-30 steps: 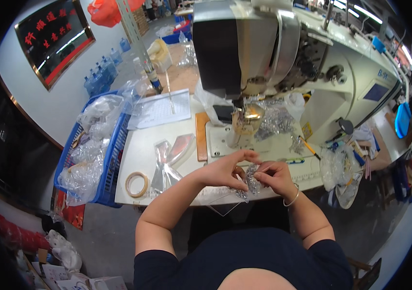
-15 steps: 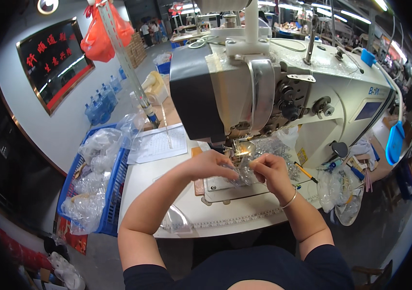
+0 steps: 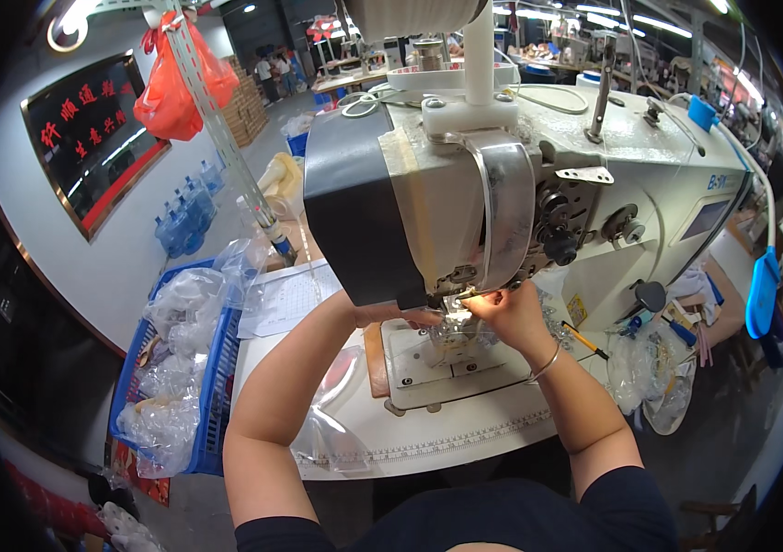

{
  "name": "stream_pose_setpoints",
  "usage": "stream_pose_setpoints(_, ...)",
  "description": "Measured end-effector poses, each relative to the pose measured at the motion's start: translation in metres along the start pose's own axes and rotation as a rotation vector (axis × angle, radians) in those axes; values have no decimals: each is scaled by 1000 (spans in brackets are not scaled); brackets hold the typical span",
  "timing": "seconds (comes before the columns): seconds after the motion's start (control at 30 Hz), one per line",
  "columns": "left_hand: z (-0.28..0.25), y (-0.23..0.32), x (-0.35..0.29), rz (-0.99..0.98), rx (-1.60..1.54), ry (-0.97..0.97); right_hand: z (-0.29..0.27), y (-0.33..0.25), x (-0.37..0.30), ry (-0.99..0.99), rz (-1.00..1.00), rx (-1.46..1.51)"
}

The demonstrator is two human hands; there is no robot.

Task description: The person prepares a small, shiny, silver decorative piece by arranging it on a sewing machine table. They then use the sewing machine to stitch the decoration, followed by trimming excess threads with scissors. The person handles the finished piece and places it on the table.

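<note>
A large white sewing machine (image 3: 428,202) with a dark end cover stands before me. My left hand (image 3: 396,316) reaches beneath its head from the left; the machine hides most of the fingers, and those that show lie close to the needle area. Across from it, my right hand (image 3: 513,317) is closed, thumb and forefinger pinched right by the needle. What they hold is too small to make out. A crumpled clear plastic piece (image 3: 456,347) lies on the metal needle plate (image 3: 433,373) below both hands. Lamplight glares on this spot.
A blue basket (image 3: 218,382) of clear plastic pieces stands left of the table. More clear plastic (image 3: 327,437) lies at the table's front left, near a printed ruler strip (image 3: 446,434). A yellow-black pen (image 3: 584,339) and a bulging clear bag (image 3: 635,368) are on the right.
Both hands have moved up and in under the machine head, toward the needle. The plastic that was between them now lies on the plate. My view has shifted slightly.
</note>
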State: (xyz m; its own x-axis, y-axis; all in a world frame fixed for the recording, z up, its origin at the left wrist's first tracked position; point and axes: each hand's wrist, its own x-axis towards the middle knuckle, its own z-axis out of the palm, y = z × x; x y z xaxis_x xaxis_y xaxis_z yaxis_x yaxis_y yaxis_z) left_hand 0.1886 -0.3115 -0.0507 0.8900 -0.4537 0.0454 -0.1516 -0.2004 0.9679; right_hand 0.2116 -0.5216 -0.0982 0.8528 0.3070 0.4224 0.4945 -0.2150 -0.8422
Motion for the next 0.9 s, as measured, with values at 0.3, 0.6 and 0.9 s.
stream_pose_setpoints(0.3, 6, 15, -8, -55, 135, 91, -4, -7, 3, -39, -3, -2)
stream_pose_setpoints(0.6, 0, 13, -12, 114, 560, 81, -3, -7, 2, -41, 16, 8)
stream_pose_setpoints(0.9, 0, 9, -11, 17, 399, 70, -3, -4, 1, -51, -2, 14)
